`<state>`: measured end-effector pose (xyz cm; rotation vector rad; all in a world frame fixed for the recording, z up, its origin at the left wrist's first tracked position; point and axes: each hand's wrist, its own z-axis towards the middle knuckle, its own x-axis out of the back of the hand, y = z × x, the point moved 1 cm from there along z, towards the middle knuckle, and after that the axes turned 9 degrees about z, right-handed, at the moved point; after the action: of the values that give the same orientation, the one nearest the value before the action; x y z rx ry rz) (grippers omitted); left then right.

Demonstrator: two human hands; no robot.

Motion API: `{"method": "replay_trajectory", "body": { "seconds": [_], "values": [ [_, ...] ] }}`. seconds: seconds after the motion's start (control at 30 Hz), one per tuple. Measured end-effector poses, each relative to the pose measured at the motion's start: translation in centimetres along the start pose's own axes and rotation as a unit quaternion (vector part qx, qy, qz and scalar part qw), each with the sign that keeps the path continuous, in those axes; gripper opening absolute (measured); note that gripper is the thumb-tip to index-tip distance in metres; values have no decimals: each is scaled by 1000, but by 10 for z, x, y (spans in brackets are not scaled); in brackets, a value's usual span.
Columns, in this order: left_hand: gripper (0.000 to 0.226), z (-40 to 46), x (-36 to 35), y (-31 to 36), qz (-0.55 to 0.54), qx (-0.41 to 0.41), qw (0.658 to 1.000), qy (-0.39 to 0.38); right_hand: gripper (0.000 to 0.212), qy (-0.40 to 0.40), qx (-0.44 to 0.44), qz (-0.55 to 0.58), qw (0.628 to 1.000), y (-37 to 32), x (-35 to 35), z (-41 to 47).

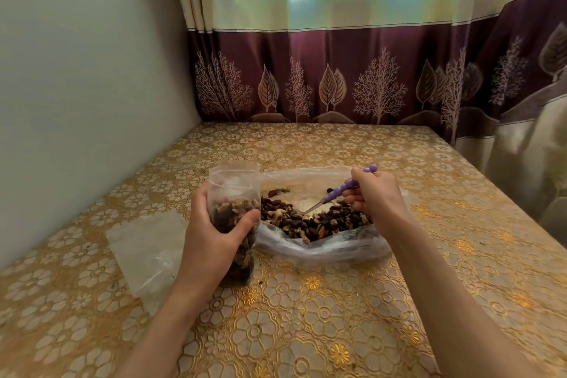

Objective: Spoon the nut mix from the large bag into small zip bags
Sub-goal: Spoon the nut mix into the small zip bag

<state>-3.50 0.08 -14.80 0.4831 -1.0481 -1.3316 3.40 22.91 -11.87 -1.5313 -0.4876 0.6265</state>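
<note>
A large clear bag (322, 247) lies open on the table, with dark nut mix (310, 221) spread inside it. My left hand (211, 233) grips a small zip bag (234, 190) that stands upright just left of the large bag, its mouth open and filled well over halfway with nut mix. My right hand (376, 196) holds a spoon (340, 192) by its purple beaded handle. The spoon's metal end dips down into the nut mix in the large bag.
Empty small zip bags (147, 250) lie flat on the table to the left of my left hand. The table carries a gold floral cloth (306, 316). A wall runs along the left side and a maroon curtain (337, 77) hangs behind the far edge.
</note>
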Motion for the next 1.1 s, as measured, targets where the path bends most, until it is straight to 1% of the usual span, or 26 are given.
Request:
{"method": "replay_trajectory", "body": {
  "seconds": [0.1, 0.23, 0.47, 0.63, 0.77, 0.87, 0.97, 1.1],
  "values": [
    [66, 0, 0, 0, 0, -6, 1000, -4, 35, 18, -4, 6, 1000, 1, 2, 0],
    [68, 1, -1, 1, 3, -7, 1000, -21, 37, 42, 0, 11, 999, 3, 4, 0],
    [71, 0, -1, -1, 8, 0, 999, -41, 34, 71, 6, 62, 996, -2, 6, -2],
    [64, 0, -3, -4, 15, -4, 999, -50, 37, 62, 46, 149, 986, -17, 1, -9],
    [64, 1, -3, -6, 19, -6, 999, -49, 38, 57, 88, 183, 978, -33, -4, -18],
    [64, 1, -3, -7, 20, -3, 999, -50, 36, 39, 112, 205, 972, -44, -9, -28],
    [65, 1, -3, -7, 24, -1, 999, -49, 34, -9, 137, 216, 967, -52, -18, -39],
    [65, 2, -3, -6, 18, 1, 999, -36, 34, -78, 209, 176, 959, -56, -32, -54]
  ]
}}
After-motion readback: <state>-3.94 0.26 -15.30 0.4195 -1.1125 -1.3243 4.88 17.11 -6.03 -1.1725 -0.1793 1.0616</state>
